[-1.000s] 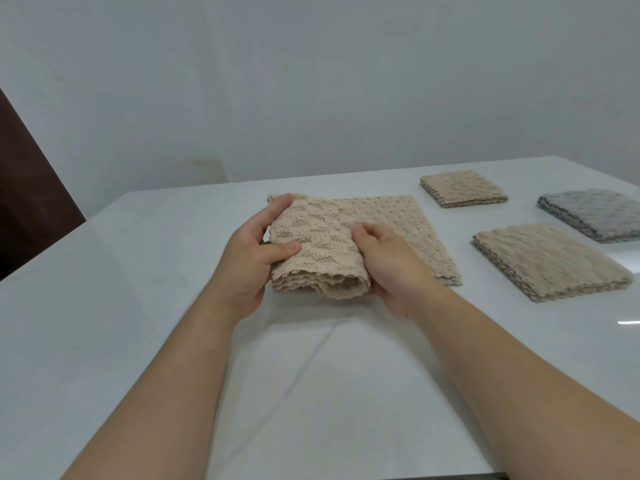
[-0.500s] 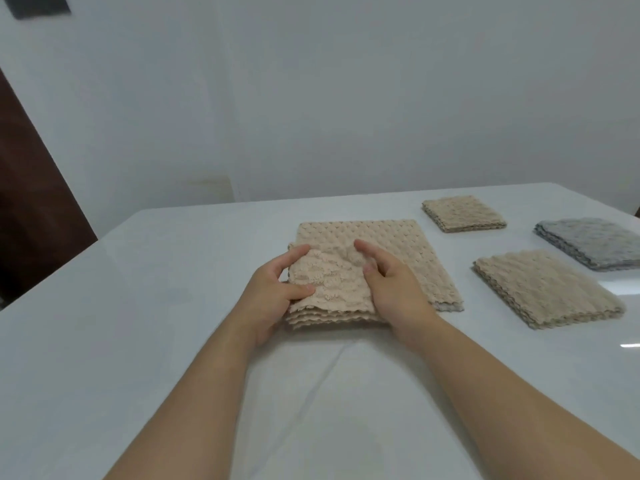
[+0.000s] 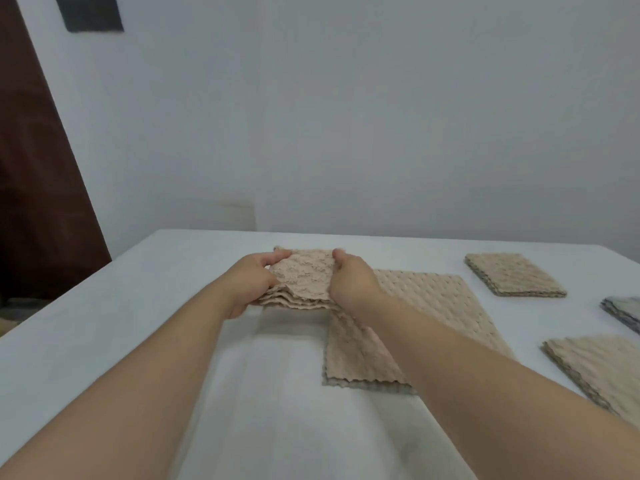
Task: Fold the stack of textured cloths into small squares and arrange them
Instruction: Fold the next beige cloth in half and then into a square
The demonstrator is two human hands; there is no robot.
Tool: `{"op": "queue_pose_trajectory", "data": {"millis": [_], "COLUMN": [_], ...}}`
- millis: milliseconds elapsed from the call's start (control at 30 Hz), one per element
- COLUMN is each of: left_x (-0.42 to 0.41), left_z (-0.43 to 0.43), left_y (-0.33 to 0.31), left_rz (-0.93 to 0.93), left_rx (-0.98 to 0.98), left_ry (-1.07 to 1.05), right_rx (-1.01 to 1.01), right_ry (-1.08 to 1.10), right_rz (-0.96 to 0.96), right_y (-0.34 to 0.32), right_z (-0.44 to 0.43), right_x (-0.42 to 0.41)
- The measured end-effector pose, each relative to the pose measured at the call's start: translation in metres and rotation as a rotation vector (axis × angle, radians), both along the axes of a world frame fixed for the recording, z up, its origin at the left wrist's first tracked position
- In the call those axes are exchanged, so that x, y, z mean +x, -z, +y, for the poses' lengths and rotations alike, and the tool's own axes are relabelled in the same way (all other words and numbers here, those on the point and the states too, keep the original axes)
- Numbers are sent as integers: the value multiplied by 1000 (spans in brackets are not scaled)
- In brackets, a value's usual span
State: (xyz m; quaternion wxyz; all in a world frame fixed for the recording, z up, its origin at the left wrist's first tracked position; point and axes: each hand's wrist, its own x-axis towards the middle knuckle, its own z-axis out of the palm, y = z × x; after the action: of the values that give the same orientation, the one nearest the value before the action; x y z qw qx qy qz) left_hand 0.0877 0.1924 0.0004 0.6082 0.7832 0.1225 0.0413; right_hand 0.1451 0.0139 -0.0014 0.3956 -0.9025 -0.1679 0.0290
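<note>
The folded beige cloth (image 3: 300, 278) sits in the middle of the scene, held between both hands just off the far left corner of the flat stack of beige cloths (image 3: 450, 306). Its layered near edge shows wavy folds, with shadow on the table beneath it; whether any part rests on the surface I cannot tell. The left hand (image 3: 249, 282) grips the cloth's left edge with fingers curled round it, and the right hand (image 3: 349, 282) grips the right edge the same way. Both forearms reach forward from the near edge, bare.

Counted: one folded cloth in the hands, one flat stack lying open, and three folded piles to the right, well apart from each other — a beige pile (image 3: 512, 273) far right, a grey pile (image 3: 623, 308) cut by the right border, and another beige pile (image 3: 595, 365) near right.

All lie on a white table (image 3: 138, 323). Behind it stands a plain pale wall (image 3: 346, 116), with a dark brown panel (image 3: 34, 185) at left and a dark rectangle (image 3: 90, 12) high up.
</note>
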Motion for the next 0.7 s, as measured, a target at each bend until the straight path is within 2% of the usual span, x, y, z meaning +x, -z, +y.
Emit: {"op": "queue_pose_trajectory", "data": {"millis": [167,333,467,600,700], "left_x": [45,80,93,102,109], "left_z": [66,106,119,120,121], "left_y": [8,19,27,35,28], "left_rz": [44,77,76,112,207], "left_rx": [157,420,543,673,926], "left_ry": [-59,-42,-62,-12,61], "right_rx": [-196,-334,-356,-518,-602], "right_ry": [-33,-20,8,1,-4], "right_rz": [-97,-159,-198,-230,-233], "right_y": [18,31,37,42,42], "right_z": [77,129,148,154,153], "right_x": [43,73,85,88,83]}}
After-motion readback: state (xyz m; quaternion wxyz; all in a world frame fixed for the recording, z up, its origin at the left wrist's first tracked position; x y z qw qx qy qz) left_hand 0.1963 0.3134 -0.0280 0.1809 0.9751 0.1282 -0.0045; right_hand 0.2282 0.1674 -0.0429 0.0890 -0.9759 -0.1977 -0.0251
